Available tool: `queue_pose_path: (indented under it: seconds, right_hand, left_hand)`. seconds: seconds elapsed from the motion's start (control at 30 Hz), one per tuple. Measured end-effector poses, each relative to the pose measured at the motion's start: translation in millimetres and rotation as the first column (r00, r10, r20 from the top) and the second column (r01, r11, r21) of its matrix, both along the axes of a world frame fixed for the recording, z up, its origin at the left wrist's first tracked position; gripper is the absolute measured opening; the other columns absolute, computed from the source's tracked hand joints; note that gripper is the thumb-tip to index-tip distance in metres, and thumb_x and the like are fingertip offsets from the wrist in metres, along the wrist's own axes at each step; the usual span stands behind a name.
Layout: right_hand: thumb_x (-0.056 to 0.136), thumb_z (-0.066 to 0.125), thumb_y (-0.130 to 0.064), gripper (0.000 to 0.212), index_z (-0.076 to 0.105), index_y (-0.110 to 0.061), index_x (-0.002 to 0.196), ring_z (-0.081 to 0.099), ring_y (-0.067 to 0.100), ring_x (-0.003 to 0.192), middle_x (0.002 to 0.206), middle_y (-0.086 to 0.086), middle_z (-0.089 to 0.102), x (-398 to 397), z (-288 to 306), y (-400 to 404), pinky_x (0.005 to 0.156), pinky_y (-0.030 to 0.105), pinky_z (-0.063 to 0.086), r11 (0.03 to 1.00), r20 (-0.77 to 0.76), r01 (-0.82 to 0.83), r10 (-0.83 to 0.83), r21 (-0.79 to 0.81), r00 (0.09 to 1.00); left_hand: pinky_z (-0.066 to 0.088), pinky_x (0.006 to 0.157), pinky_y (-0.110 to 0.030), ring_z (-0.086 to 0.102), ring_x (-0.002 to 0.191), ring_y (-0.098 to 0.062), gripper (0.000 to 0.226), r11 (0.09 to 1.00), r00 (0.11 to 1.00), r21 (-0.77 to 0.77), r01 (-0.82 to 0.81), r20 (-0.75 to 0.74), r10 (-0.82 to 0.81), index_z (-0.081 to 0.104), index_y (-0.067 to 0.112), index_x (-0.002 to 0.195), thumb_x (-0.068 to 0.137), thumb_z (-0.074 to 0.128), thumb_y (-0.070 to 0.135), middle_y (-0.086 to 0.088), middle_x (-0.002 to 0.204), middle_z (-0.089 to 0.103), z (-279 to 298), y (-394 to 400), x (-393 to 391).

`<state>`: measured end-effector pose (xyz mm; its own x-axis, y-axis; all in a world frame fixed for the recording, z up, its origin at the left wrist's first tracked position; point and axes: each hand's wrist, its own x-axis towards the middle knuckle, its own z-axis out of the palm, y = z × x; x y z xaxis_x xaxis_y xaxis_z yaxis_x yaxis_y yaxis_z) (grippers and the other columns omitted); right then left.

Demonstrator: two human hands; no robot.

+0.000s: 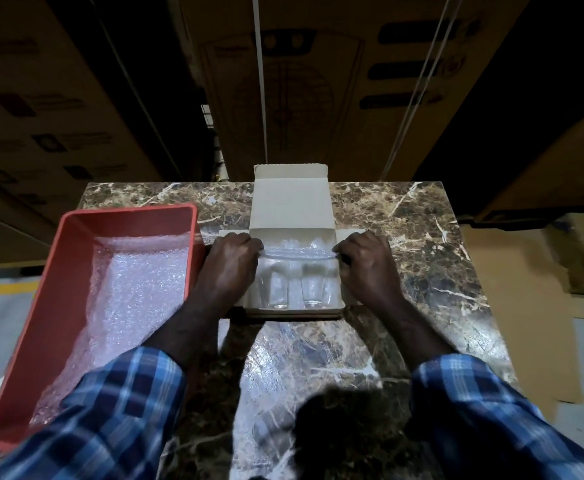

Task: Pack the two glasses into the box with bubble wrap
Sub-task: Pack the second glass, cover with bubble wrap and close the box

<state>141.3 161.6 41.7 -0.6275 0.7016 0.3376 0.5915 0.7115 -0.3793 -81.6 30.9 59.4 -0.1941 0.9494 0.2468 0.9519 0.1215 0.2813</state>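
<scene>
An open cardboard box (pixel 292 206) lies in the middle of the marble table, its lid flap standing back. Two clear glasses lie side by side inside it, the left glass (pixel 276 292) and the right glass (pixel 313 289), bases toward me. A sheet of bubble wrap (pixel 297 253) stretches across the box over the glasses. My left hand (pixel 230 263) pinches the wrap's left edge at the box's left side. My right hand (pixel 366 263) pinches its right edge at the box's right side. A length of the clear wrap (pixel 304 362) trails toward me over the table.
A red plastic tray (pixel 76 258) with more bubble wrap (pixel 138 289) in it stands at the left, touching the box's side flap. The brown marble table (pixel 422 244) extends right. Large cardboard cartons (pixel 318 81) rise behind, and flat cardboard (pixel 519 306) lies at the right.
</scene>
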Motion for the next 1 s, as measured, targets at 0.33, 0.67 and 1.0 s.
queue_pose_path:
  seconds: [0.33,0.67,1.0]
  right_hand:
    - [0.068,0.071,0.012,0.019,0.074,0.000,0.083,0.060,0.028,0.074,0.076,0.013,0.068,-39,-3,40,0.071,0.033,0.045,0.998,0.038,-0.033,0.035,-0.055,0.999]
    - [0.078,0.060,0.003,0.016,0.070,-0.004,0.087,0.056,0.024,0.065,0.078,0.008,0.061,-61,14,51,0.058,0.027,0.038,0.976,0.237,0.124,-0.079,-0.180,0.968]
    - [0.086,0.055,0.002,0.012,0.061,-0.003,0.096,0.050,0.025,0.075,0.082,0.007,0.048,-71,16,38,0.062,0.032,0.037,0.975,0.389,0.108,-0.024,-0.196,0.921]
  left_hand:
    - [0.036,0.091,-0.049,0.056,0.105,-0.036,0.016,0.984,0.985,-0.093,-0.149,-0.099,0.140,0.076,0.005,0.100,0.087,0.071,0.011,-0.016,0.104,0.071,-14,45,-27]
    - [0.029,0.086,-0.044,0.056,0.104,-0.032,0.019,0.976,0.972,-0.125,-0.177,-0.179,0.153,0.074,0.009,0.101,0.089,0.070,0.024,-0.012,0.097,0.073,-25,57,-22]
    - [0.026,0.092,-0.045,0.054,0.110,-0.028,0.022,0.935,0.945,-0.266,-0.234,-0.290,0.154,0.072,0.011,0.102,0.094,0.059,0.027,-0.007,0.088,0.074,-34,57,-8]
